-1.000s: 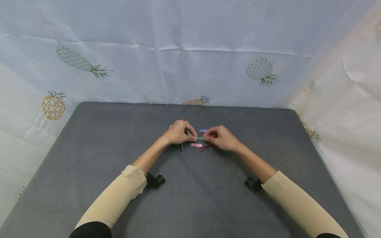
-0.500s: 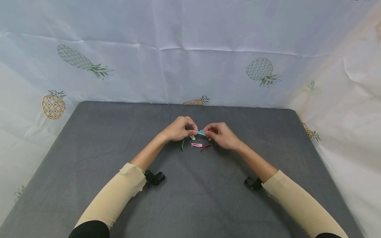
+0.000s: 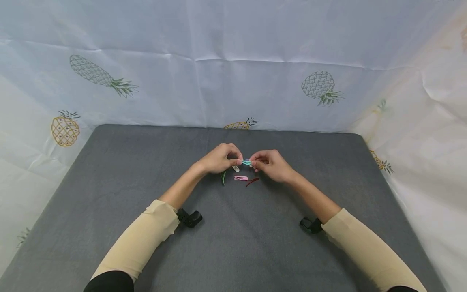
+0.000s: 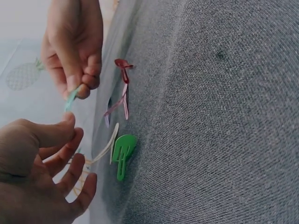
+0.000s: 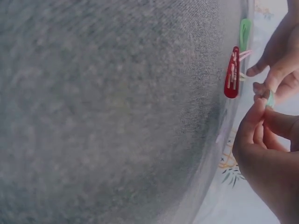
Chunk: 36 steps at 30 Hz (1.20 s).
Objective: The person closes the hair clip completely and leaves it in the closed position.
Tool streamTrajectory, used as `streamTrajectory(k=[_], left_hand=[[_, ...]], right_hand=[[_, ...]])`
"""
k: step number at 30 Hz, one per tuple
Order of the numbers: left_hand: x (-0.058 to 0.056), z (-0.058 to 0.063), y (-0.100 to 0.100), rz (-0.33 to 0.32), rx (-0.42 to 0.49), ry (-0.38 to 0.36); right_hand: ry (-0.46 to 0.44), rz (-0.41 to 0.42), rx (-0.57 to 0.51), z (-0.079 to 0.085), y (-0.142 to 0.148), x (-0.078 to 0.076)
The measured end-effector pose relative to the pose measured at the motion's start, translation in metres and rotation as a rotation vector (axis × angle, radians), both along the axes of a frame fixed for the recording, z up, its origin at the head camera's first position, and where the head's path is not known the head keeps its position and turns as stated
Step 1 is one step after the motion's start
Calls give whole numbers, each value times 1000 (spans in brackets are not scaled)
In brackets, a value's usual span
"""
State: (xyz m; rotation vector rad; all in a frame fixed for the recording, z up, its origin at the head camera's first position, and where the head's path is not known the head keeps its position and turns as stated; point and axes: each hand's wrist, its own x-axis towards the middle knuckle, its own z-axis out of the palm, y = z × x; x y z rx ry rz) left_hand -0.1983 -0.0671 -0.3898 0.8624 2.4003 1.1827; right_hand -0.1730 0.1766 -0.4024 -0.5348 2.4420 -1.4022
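Note:
A mint-green snap hair clip (image 3: 246, 162) is stretched between my two hands above the table. My left hand (image 3: 220, 159) pinches one end between thumb and index finger, its other fingers loosely bent in the left wrist view. At the opposite end, my right hand (image 3: 273, 166) grips the clip with thumb and fingertips. Below them lie a pink hair clip (image 3: 240, 178), a red one (image 5: 232, 74), a green one (image 4: 123, 154) and a cream one (image 3: 236, 168). A purple clip (image 4: 108, 119) is mostly hidden behind the held clip in the head view.
Grey cloth covers the table (image 3: 233, 243). White fabric with pineapple prints (image 3: 219, 89) hangs behind its far edge and along the sides. Black wrist cameras (image 3: 190, 219) sit at both cuffs.
Both hands have lifted the mint-green hair clip from among the others and moved it slightly away from me. The cream clip has come into view. Over the last half second they stay nearly still.

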Motion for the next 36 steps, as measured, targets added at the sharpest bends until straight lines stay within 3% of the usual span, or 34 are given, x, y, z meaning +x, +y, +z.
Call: streamTrajectory(k=[21,36], left_hand=[[2,-5,2,147,42,68],[1,-7,3,165,60,95]], right_hand=[[-105,-103,-69,3,4,-2],[-121,-128,-116,4,6,-2]])
